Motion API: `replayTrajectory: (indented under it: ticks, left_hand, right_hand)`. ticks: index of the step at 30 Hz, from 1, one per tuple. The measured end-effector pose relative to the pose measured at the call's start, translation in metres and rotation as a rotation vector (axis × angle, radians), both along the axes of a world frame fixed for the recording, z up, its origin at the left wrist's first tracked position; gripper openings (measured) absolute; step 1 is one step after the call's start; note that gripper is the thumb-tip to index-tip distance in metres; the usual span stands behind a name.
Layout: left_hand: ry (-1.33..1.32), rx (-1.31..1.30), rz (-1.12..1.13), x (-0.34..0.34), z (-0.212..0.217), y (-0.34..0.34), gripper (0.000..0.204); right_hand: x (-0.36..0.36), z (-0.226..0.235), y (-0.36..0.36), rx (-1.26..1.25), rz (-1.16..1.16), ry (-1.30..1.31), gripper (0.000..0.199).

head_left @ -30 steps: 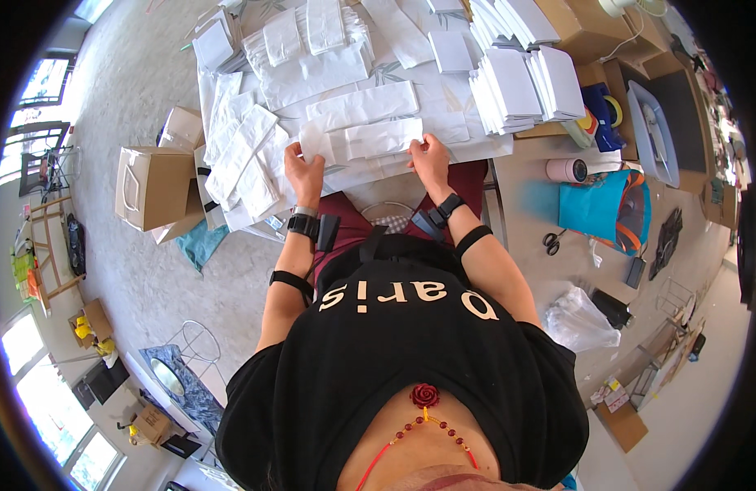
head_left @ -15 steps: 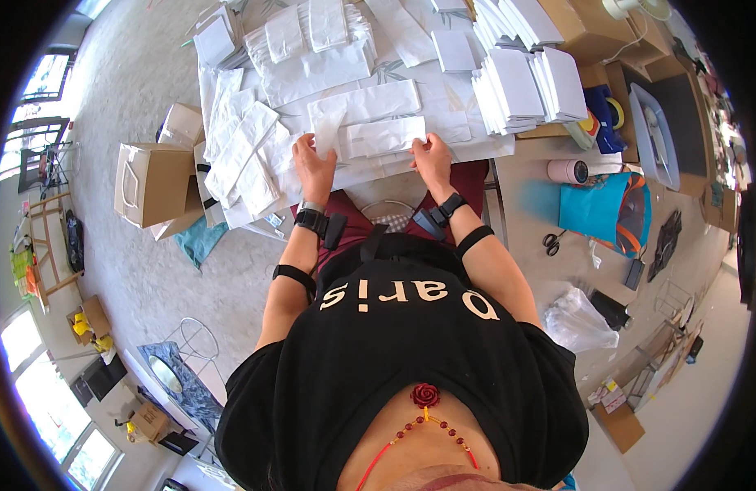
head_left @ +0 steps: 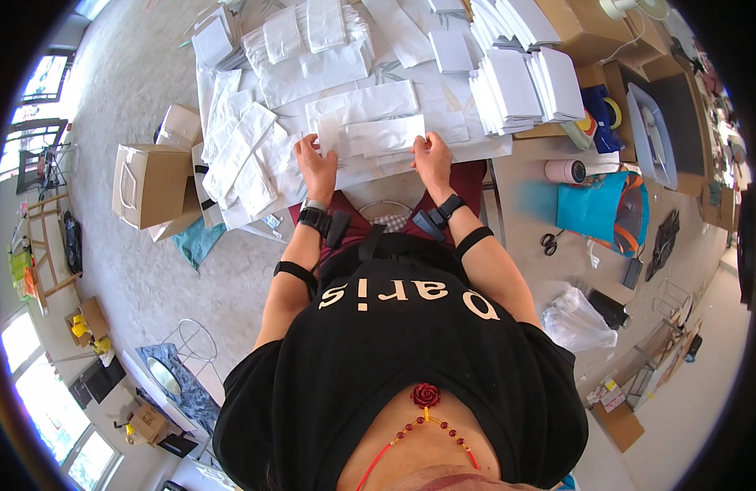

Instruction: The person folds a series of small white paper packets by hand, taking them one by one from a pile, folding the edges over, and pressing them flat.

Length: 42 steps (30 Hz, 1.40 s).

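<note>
Between my hands, near the table's front edge, lies a flat white paper strip with a translucent sleeve at its left end. The fingers of my left hand are pinched on the sleeve's lower left edge. At the strip's right end, my right hand pinches its corner between thumb and fingers. Just beyond lies another long white sleeve. Loose white sleeves are heaped to the left of my left hand.
Stacks of folded white papers stand at the table's right. More flat white bags are piled at the back. Cardboard boxes are beside the table's left edge. A blue bag and scissors are on the right.
The translucent sleeve's raised left end has come down flatter beside the strip. Both hands stay almost in place.
</note>
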<state>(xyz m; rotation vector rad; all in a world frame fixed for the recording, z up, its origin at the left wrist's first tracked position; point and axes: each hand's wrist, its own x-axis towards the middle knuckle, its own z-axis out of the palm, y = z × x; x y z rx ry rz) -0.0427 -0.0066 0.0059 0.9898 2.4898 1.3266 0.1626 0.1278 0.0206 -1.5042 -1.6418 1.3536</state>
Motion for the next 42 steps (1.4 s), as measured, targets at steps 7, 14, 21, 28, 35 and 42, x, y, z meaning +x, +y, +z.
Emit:
replayTrajectory:
  ticks: [7,14,21,28,35,42]
  left_hand:
    - [0.011,-0.008,0.033,-0.009,-0.003,-0.011,0.048]
    - [0.005,-0.021,0.041,-0.010,0.001,-0.014,0.049]
    - [0.005,-0.015,0.024,-0.008,0.004,-0.013,0.048]
    - [-0.014,-0.018,0.018,-0.006,0.009,-0.013,0.049]
    - [-0.009,-0.018,0.024,-0.005,0.007,-0.014,0.050]
    - [-0.005,-0.037,0.035,-0.005,0.004,-0.015,0.051]
  right_hand:
    - [-0.001,-0.010,0.000,0.023,0.026,-0.002,0.025]
    - [-0.001,-0.018,0.000,0.039,0.053,-0.020,0.025]
    - [0.000,-0.014,0.000,0.033,0.026,-0.046,0.023]
    - [0.003,-0.019,0.002,0.054,0.020,-0.065,0.022]
    - [0.004,-0.022,0.003,0.042,0.025,-0.068,0.022]
    - [0.006,-0.023,0.003,0.037,0.029,-0.089,0.022]
